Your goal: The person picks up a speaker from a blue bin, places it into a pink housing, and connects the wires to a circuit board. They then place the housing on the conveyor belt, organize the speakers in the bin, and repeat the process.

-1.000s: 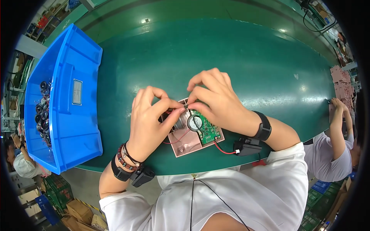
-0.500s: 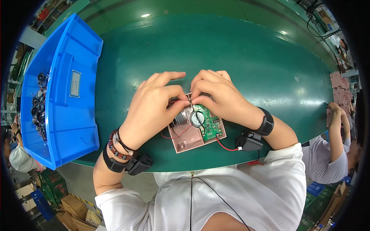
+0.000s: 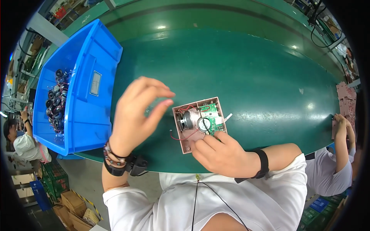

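A shallow pink plastic housing (image 3: pixel 185 148) lies open side up on the table. Inside it are a black and silver speaker (image 3: pixel 186 120), a green circuit board (image 3: pixel 210 111) and a round silver disc (image 3: pixel 203 124) with a black strip running over it. From the speaker side a thin red wire (image 3: pixel 179 139) loops out past the left wall. My left hand (image 3: pixel 140 111), slightly blurred, hovers left of the housing with thumb and fingers apart, holding nothing. Curled over the lower right corner is my right hand (image 3: pixel 221 152); its fingertips and whatever they grip are hidden.
At the left stands a big blue bin (image 3: pixel 86 104) with several small speakers (image 3: pixel 57 102) and wires in it. The green tabletop (image 3: pixel 173 65) stretches away. To the far right, another person's hands (image 3: pixel 341 120) are at a stack of pink housings (image 3: pixel 345 96).
Both hands have left the housing's upper edge, where they pinched together. My left hand has drawn back leftward and opened; my right has come down to the lower right corner.
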`<state>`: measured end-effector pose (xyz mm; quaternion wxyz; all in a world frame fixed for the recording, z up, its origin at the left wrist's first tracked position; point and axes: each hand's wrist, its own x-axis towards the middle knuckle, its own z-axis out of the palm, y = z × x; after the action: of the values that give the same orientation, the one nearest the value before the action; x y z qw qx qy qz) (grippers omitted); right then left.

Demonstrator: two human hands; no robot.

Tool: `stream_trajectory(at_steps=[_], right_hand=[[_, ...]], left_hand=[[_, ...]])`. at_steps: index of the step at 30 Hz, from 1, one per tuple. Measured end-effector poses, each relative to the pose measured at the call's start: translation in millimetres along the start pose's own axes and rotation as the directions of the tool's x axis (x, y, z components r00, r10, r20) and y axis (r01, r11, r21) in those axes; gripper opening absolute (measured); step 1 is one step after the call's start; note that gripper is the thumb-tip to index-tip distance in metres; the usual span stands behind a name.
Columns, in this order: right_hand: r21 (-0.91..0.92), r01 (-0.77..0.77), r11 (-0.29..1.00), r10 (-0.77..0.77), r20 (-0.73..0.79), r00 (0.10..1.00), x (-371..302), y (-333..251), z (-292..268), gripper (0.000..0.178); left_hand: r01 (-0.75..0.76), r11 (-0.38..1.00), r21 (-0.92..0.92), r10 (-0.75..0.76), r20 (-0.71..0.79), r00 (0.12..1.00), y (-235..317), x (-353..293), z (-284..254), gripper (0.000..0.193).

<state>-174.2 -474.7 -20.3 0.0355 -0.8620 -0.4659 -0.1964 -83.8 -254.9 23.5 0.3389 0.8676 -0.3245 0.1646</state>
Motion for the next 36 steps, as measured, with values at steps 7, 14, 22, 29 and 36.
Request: stream_trajectory(at_steps=[7,14,22,29,36], right_hand=[[-0.014,-0.093,0.996,0.093,0.019,0.995,3,5,-9,0.015],[-0.225,-0.454,0.862,0.488,0.122,0.865,-28,87,-17,0.006],[-0.533,-0.695,0.484,0.846,0.081,0.527,-127,206,-18,0.012],[-0.443,-0.659,0.608,0.683,-0.132,0.718,-59,145,11,0.027],[0.180,-0.289,0.940,0.297,-0.023,0.955,44,61,53,0.017]], left_hand=[[-0.146,0.973,0.179,0.139,0.055,0.989,8,-10,5,0.013],[-0.152,0.911,0.382,0.184,-0.046,0.982,63,-29,-62,0.018],[0.151,0.861,0.485,0.236,-0.645,0.726,38,-5,-204,0.008],[0.384,0.336,0.860,-0.399,-0.239,0.885,-169,45,-285,0.029],[0.275,0.010,0.961,-0.838,-0.142,0.526,-308,-22,-288,0.050]])
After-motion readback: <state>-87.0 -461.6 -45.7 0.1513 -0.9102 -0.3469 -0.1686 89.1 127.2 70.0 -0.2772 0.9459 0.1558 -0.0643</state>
